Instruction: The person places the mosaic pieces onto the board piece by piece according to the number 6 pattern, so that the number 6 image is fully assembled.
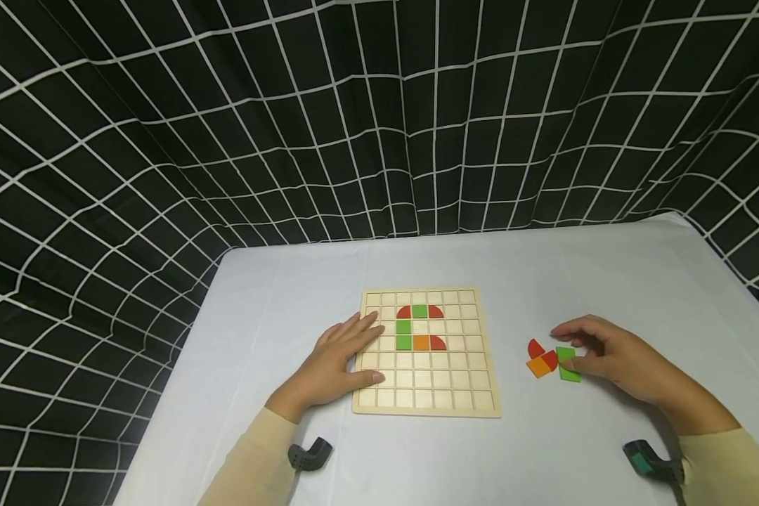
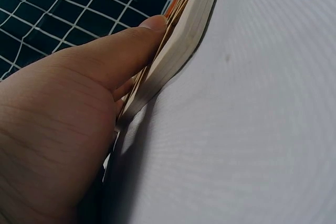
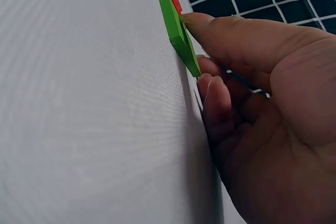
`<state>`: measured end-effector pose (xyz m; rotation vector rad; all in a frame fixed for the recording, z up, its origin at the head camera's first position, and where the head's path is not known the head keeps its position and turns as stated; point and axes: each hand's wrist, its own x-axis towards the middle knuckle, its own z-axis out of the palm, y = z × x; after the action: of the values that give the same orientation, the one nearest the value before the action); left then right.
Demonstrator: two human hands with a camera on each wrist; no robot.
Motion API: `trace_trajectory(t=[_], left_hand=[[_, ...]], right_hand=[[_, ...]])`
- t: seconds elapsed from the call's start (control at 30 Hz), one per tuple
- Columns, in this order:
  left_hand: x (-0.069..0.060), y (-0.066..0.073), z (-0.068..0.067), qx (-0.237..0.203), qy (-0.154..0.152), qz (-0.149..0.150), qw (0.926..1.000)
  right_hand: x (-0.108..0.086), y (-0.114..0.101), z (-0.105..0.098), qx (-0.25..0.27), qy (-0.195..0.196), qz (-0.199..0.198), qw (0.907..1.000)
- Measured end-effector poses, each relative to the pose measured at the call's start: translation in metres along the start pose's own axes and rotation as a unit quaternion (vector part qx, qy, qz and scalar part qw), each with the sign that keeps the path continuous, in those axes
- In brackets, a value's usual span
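Note:
A wooden grid board [image 1: 422, 399] lies on the table, with red quarter-round, green square [image 1: 419, 311] and orange square [image 1: 421, 343] tiles in some of its cells. My left hand [image 1: 338, 362] rests over the board's left edge, fingers spread and thumb on its surface, seen also in the left wrist view. Right of the board, my right hand [image 1: 613, 358] is at green tiles [image 1: 569, 374]; its thumb touches the green [image 3: 174, 27], while the index finger stands apart from the thumb. The other fingers are bent, partly hidden under the hand.
Beside the green tiles lie an orange square [image 1: 537, 367] and two red quarter-round tiles [image 1: 535, 348]. A white cloth [image 1: 278, 295] covers the table. Black curtains with a white grid [image 1: 379, 126] hang behind it and at both sides. Each wrist wears a dark device [image 1: 310, 455].

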<state>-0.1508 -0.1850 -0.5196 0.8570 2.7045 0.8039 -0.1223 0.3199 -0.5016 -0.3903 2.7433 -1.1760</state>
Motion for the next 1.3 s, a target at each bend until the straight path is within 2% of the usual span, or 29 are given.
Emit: trace_trajectory(t=[0.53,0.73,1.3], left_hand=[[-0.002,0.000,-0.001,0.001,0.000,-0.001,1.0000],[-0.001,0.000,0.000,0.003,0.002,0.000,1.0000],[0.000,-0.001,0.001,0.009,0.001,-0.002,1.0000]], right_hand=[[0.001,-0.012,0.004,-0.022,-0.014,0.016,0.9995],[0.001,-0.016,0.006,-0.025,-0.007,0.019,0.9995],[0.000,-0.010,0.005,-0.049,0.011,0.028,0.9984]])
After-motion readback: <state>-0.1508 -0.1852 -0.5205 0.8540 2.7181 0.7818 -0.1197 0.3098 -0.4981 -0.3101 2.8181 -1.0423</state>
